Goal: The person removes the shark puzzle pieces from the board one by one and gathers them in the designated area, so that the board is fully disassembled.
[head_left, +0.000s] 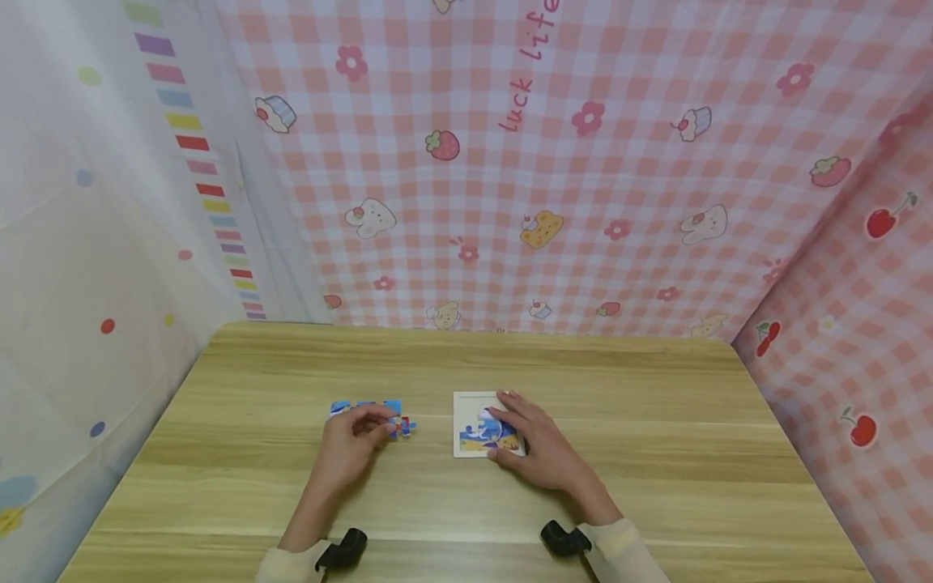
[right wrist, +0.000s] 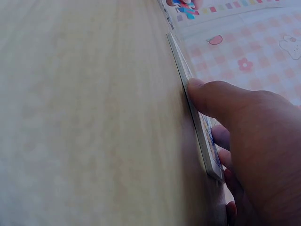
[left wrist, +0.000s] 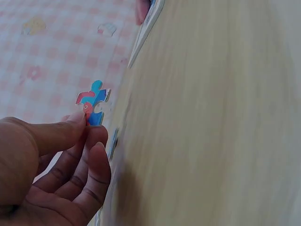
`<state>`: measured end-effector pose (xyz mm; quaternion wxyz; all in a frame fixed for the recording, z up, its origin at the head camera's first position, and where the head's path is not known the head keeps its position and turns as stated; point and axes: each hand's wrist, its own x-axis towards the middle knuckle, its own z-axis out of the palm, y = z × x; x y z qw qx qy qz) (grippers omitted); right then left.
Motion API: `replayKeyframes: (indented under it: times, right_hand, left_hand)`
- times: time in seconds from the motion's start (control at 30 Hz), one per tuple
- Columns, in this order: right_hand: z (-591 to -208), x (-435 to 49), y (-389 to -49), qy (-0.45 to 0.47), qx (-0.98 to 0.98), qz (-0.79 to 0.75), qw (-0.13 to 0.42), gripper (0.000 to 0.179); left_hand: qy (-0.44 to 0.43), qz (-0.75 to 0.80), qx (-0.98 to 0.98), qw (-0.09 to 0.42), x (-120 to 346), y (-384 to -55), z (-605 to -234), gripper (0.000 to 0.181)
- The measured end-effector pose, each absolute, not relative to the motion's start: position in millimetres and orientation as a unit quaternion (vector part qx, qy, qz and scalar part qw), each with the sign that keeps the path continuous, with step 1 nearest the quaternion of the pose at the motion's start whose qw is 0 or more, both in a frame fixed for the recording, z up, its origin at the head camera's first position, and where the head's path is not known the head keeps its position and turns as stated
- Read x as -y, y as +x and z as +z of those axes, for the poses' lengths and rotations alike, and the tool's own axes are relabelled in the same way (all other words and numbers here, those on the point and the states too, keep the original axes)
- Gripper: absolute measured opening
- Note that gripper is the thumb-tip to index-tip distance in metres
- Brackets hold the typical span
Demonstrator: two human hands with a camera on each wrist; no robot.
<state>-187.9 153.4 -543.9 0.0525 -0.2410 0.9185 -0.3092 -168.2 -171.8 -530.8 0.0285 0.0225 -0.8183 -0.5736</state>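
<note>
My left hand (head_left: 348,444) pinches a jigsaw piece (left wrist: 95,104) between thumb and fingertips, raised above the table. The piece is blue and red, with a round knob pointing up in the left wrist view. Under and behind that hand lie several blue jigsaw pieces (head_left: 364,403), partly hidden by it. To the right, a square puzzle board (head_left: 466,405) with a pale frame lies on the table, part of its picture filled along the lower and right sides. My right hand (head_left: 543,445) grips this board by its right part, thumb at the near edge (right wrist: 200,123), fingers across the top.
The wooden table (head_left: 619,380) reaches back to a pink checked cloth (head_left: 510,186) hanging behind it. A white dotted cloth (head_left: 109,243) hangs on the left, another checked cloth (head_left: 860,340) on the right. Black wrist mounts (head_left: 344,549) sit at both sleeves.
</note>
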Motion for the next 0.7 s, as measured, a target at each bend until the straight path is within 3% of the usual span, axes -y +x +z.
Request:
replayKeyframes:
  times: [0.7]
  right_hand:
    - [-545, -154, -189, -0.241, -0.918, -0.312, 0.051, 0.065]
  left_hand:
    - [0.067, -0.571, 0.818, 0.011, 234, -161, -521, 0.016]
